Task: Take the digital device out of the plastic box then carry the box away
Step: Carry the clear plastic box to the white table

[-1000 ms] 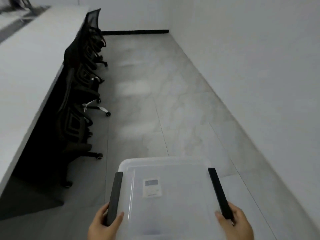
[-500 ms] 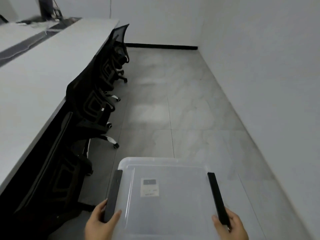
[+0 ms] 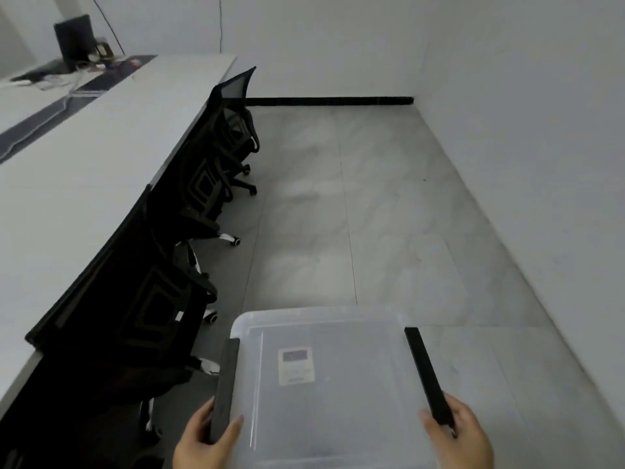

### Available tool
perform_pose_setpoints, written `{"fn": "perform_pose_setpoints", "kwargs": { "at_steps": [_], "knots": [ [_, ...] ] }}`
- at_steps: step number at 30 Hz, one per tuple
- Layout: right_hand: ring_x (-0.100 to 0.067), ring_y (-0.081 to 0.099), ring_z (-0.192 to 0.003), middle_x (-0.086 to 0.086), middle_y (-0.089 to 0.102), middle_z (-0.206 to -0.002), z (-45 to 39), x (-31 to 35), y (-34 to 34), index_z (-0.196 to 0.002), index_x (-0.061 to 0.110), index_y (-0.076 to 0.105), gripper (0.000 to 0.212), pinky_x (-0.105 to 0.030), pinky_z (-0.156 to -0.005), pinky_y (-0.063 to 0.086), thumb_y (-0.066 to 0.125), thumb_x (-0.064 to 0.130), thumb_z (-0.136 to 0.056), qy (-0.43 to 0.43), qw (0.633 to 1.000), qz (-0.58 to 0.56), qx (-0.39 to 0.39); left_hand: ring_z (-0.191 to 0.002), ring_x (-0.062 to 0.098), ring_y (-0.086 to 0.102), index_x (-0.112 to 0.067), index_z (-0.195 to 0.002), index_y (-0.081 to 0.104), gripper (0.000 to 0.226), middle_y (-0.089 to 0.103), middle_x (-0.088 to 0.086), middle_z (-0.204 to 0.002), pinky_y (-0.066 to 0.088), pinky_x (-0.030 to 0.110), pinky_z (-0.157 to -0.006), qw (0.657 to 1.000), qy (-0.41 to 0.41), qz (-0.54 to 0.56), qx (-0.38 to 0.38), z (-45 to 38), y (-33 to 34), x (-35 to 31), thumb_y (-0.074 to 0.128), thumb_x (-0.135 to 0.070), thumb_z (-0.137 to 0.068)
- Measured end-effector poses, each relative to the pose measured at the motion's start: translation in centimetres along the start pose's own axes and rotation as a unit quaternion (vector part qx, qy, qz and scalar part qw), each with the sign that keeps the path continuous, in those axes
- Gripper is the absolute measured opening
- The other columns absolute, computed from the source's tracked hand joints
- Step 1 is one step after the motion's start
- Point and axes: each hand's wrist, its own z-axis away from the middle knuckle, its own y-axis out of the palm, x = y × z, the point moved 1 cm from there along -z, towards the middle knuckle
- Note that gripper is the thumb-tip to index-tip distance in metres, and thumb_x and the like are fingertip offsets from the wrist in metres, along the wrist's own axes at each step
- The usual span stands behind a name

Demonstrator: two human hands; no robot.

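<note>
A clear plastic box [image 3: 338,394] with a lid is held in front of me above the floor, at the bottom middle of the head view. A black clip handle runs along each side, and a white label [image 3: 296,365] lies on the lid. My left hand [image 3: 206,441] grips the left black handle [image 3: 225,384]. My right hand [image 3: 460,434] grips the right black handle [image 3: 426,374]. No digital device shows inside the box.
A long white desk [image 3: 101,157] runs along the left, with several black office chairs [image 3: 233,130] pushed under it. A dark monitor and cables [image 3: 74,42] sit at its far end. Grey tiled floor [image 3: 372,204] stretches ahead to a white wall [image 3: 524,130] on the right.
The view has turned and lifted toward the desk's far end, showing more desk and the monitor. Both hands keep the same hold on the box's handles.
</note>
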Motion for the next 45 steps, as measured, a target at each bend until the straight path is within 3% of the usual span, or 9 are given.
{"fn": "perform_pose_setpoints", "kwargs": {
  "at_steps": [7, 12, 15, 22, 28, 36, 38, 43, 45],
  "knots": [
    [0.023, 0.053, -0.055, -0.015, 0.064, -0.085, -11.3, 3.6, 15.3, -0.100, -0.002, 0.061, 0.038, 0.009, -0.054, 0.037, 0.071, -0.010, -0.064, -0.060, 0.977, 0.190, 0.070, -0.100, 0.036, 0.061, 0.003, -0.109, 0.060, 0.047, 0.066, 0.026, -0.101, 0.043, -0.003, -0.059, 0.984, 0.090, -0.147, -0.046, -12.8, 12.1, -5.0, 0.073, 0.008, -0.064],
    [0.022, 0.054, -0.054, -0.022, 0.065, -0.086, -21.2, 5.0, 26.8, -0.097, -0.003, 0.062, 0.034, 0.008, -0.051, 0.037, 0.069, -0.012, -0.065, -0.099, 0.956, 0.271, 0.057, -0.102, 0.033, 0.059, 0.005, -0.111, 0.058, 0.048, 0.065, 0.023, -0.109, 0.045, 0.020, -0.088, 0.975, 0.084, -0.204, 0.012, -24.0, 23.2, -8.7, 0.073, 0.006, -0.065],
    [0.022, 0.054, -0.055, -0.020, 0.064, -0.087, -26.2, 8.0, 34.4, -0.099, -0.004, 0.062, 0.035, 0.009, -0.052, 0.037, 0.069, -0.010, -0.066, -0.124, 0.951, 0.278, 0.050, -0.098, 0.030, 0.060, 0.004, -0.108, 0.060, 0.047, 0.065, 0.018, -0.098, 0.044, -0.003, -0.063, 0.975, 0.112, -0.189, 0.021, -30.7, 30.8, -13.4, 0.073, 0.008, -0.064],
    [0.017, 0.057, -0.057, -0.021, 0.063, -0.087, -37.6, 12.6, 49.1, -0.102, -0.004, 0.059, 0.036, 0.007, -0.054, 0.039, 0.067, -0.010, -0.067, -0.127, 0.953, 0.275, 0.025, -0.084, 0.021, 0.060, 0.003, -0.109, 0.060, 0.047, 0.062, 0.014, -0.093, 0.043, -0.004, -0.060, 0.973, 0.116, -0.189, 0.059, -42.5, 46.1, -21.3, 0.073, 0.008, -0.063],
    [-0.030, 0.053, -0.078, -0.024, 0.057, -0.093, -50.5, 15.3, 62.4, -0.111, -0.013, 0.052, 0.041, 0.008, -0.058, 0.038, 0.062, -0.014, -0.071, -0.119, 0.950, 0.279, 0.080, -0.091, 0.023, 0.054, 0.004, -0.112, 0.058, 0.047, 0.063, 0.018, -0.107, 0.044, 0.018, -0.086, 0.969, 0.090, -0.217, 0.071, -54.1, 59.7, -24.7, 0.073, 0.004, -0.066],
    [-0.015, 0.060, -0.074, -0.020, 0.059, -0.091, -64.6, 22.3, 79.6, -0.110, -0.013, 0.054, 0.041, 0.010, -0.056, 0.036, 0.063, -0.014, -0.070, -0.101, 0.939, 0.314, 0.094, -0.078, 0.014, 0.066, 0.003, -0.108, 0.060, 0.048, 0.065, 0.017, -0.098, 0.035, -0.012, -0.051, 0.974, 0.111, -0.199, -0.001, -65.1, 76.7, -33.7, 0.075, 0.008, -0.063],
    [-0.026, 0.056, -0.074, -0.020, 0.058, -0.086, -68.6, 23.2, 83.8, -0.112, -0.015, 0.052, 0.041, 0.006, -0.057, 0.039, 0.060, -0.016, -0.071, -0.084, 0.931, 0.329, 0.136, -0.081, 0.020, 0.060, 0.003, -0.109, 0.060, 0.049, 0.067, 0.022, -0.105, 0.040, -0.009, -0.056, 0.974, 0.107, -0.199, 0.001, -68.5, 80.4, -35.1, 0.076, 0.006, -0.062],
    [-0.002, 0.058, -0.046, -0.012, 0.049, -0.070, -79.8, 24.9, 95.7, -0.113, -0.029, 0.039, 0.034, -0.004, -0.052, 0.041, 0.042, -0.023, -0.079, -0.022, 0.923, 0.350, 0.161, -0.091, 0.028, 0.059, 0.004, -0.108, 0.062, 0.047, 0.067, 0.020, -0.103, 0.047, 0.019, -0.083, 0.971, 0.110, -0.211, 0.019, -78.0, 90.2, -38.6, 0.076, 0.004, -0.063],
    [0.007, 0.057, -0.040, -0.015, 0.053, -0.079, -82.7, 25.9, 101.4, -0.115, -0.030, 0.035, 0.036, -0.007, -0.046, 0.040, 0.043, -0.018, -0.082, -0.014, 0.920, 0.356, 0.162, -0.091, 0.028, 0.061, 0.003, -0.107, 0.062, 0.048, 0.067, 0.018, -0.100, 0.046, 0.001, -0.070, 0.972, 0.109, -0.207, 0.009, -82.8, 94.0, -40.3, 0.077, 0.003, -0.061]
  ]
}}
